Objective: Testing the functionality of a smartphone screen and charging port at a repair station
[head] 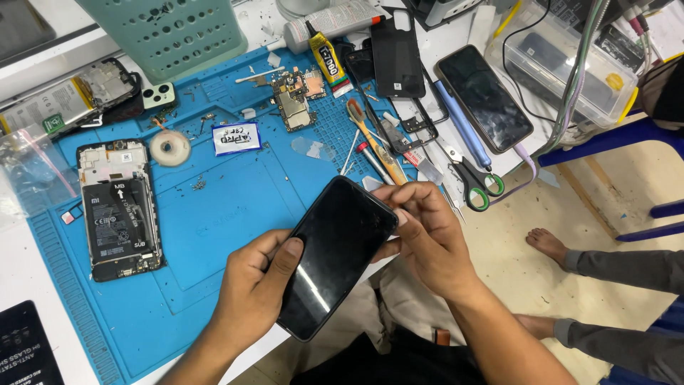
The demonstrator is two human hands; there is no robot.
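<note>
A black smartphone [336, 257] is held glass-up over the near edge of the blue repair mat [214, 214], between the two hands and just above the lap. The left hand [253, 285] is wrapped around its lower left side, thumb pressed flat on the screen and fingers closed beneath it. The right hand [427, 235] is closed on the upper right corner, fingertips pinched tight at the edge; something thin may be gripped there, but that cannot be made out from this angle. The phone is judged to be light and stiff, its glossy glass slick and easily cracked, so the frame edges are thought the safest place for a grip, not the face. Further out on the mat, an opened phone [117, 207] is laid back-up with its battery exposed, and a small roll of tape [169, 147] is set just beyond it. Towards the middle, bare circuit boards [293, 100] are scattered with loose screws. To the right, green-handled scissors [476, 178] are seen beside a second dark phone [484, 96] lying face-up. At the far edge, a pale green basket [171, 32] and a glue tube [326, 60] are parked.
</note>
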